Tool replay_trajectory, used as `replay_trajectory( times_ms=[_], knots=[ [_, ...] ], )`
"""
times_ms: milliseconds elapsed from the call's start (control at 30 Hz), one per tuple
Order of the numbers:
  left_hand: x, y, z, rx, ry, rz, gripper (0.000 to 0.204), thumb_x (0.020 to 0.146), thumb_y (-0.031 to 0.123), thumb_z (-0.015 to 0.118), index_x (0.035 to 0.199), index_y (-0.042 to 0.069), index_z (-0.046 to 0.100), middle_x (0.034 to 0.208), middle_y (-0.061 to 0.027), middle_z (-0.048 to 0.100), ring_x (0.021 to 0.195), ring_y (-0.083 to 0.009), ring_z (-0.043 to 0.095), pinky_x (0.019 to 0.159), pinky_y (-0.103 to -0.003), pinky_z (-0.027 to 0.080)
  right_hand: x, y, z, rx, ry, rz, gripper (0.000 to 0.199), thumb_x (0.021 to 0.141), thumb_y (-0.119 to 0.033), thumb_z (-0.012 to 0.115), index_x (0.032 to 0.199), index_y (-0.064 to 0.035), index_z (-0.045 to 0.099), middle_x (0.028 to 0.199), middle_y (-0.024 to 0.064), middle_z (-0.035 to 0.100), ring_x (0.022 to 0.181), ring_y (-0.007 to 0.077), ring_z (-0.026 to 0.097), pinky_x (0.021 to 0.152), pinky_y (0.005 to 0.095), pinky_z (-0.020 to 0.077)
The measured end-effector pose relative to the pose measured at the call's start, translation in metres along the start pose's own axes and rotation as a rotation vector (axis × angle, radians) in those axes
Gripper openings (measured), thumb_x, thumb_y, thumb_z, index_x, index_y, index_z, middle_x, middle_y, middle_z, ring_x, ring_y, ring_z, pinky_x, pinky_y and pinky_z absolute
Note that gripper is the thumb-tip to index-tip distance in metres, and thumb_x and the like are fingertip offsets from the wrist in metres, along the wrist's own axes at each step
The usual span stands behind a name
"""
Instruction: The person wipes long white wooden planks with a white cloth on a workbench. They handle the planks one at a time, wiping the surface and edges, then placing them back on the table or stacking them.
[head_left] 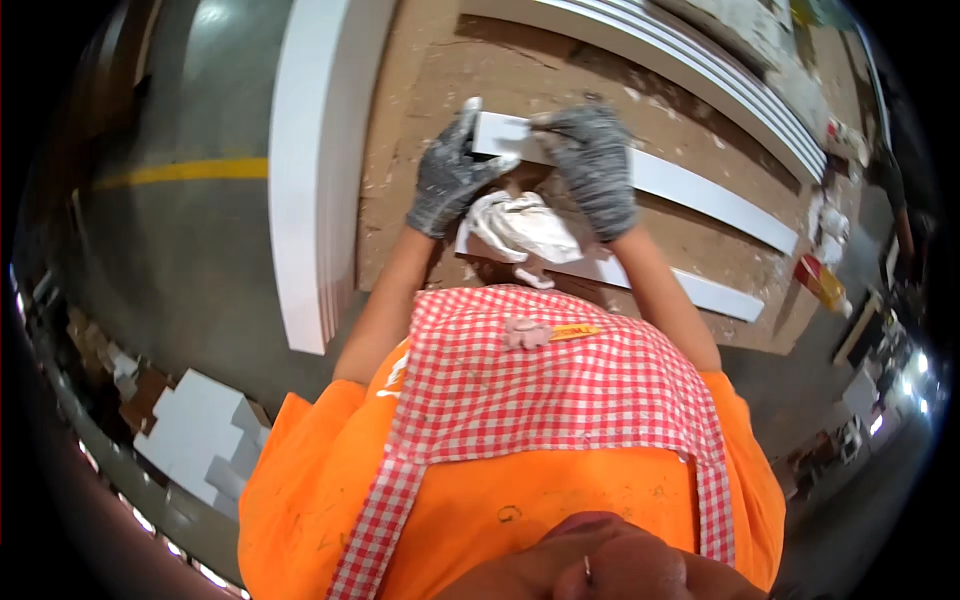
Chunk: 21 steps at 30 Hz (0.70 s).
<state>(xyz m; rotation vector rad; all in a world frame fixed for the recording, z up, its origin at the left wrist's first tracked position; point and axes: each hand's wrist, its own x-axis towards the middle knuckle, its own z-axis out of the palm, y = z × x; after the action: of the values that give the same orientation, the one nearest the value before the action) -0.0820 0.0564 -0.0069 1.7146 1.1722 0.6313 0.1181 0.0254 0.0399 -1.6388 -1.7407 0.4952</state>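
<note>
A narrow white board [700,195] lies across the worktable, its left end between my hands. My left hand [445,178], in a grey glove, grips that end, with the thumb on the near edge and the forefinger at the far corner. Over the same board, my gloved right hand [592,170] has its fingertips pinched together close to the top face. Whatever they may hold is too small to make out. Just nearer to me, a crumpled white cloth [525,228] rests on a second white board [715,295], covering part of it.
Brown, paint-spotted cardboard [420,90] covers the table. Long white boards [305,180] are stacked along its left side, and more white boards [650,50] lie at the far side. A bottle of yellow liquid [822,284] is at the right edge. A yellow line [190,172] crosses the floor.
</note>
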Motion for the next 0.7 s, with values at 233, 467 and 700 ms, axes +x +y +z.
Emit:
replay_trajectory(
  times_ms=[233,467,700],
  knots=[
    [-0.002,-0.016,0.007,-0.318,-0.061,-0.123,0.078,0.069,0.005,0.075,0.136,-0.001,0.037,0.131,-0.0154,0.049,0.115,-0.0197,0.051,0.093,-0.029,0.044,-0.003,-0.033,0.032,0.02,-0.059,0.264,0.015,0.075,-0.021,0.066,0.081,-0.007,0.067,0.078,0.0108,0.06,0.076,0.0294,0.058,0.073,0.0391,0.0431],
    [-0.002,0.0,0.006,-0.384,-0.036,-0.148,0.068,0.072,0.007,0.076,0.13,-0.002,0.044,0.111,-0.0125,0.061,0.099,-0.0165,0.06,0.085,-0.028,0.049,-0.075,0.031,-0.02,-0.349,0.257,0.234,0.014,0.08,-0.02,0.061,0.083,-0.0061,0.062,0.078,0.0127,0.057,0.072,0.0298,0.055,0.069,0.0398,0.0447],
    [-0.001,0.003,0.008,-0.414,-0.083,-0.171,0.068,0.072,0.005,0.076,0.131,-0.003,0.042,0.115,-0.0122,0.059,0.103,-0.0169,0.058,0.087,-0.029,0.049,-0.144,0.147,-0.164,-0.313,0.542,0.734,0.013,0.08,-0.016,0.066,0.076,-0.0042,0.061,0.076,0.0081,0.061,0.07,0.0195,0.057,0.069,0.0327,0.047]
  ],
)
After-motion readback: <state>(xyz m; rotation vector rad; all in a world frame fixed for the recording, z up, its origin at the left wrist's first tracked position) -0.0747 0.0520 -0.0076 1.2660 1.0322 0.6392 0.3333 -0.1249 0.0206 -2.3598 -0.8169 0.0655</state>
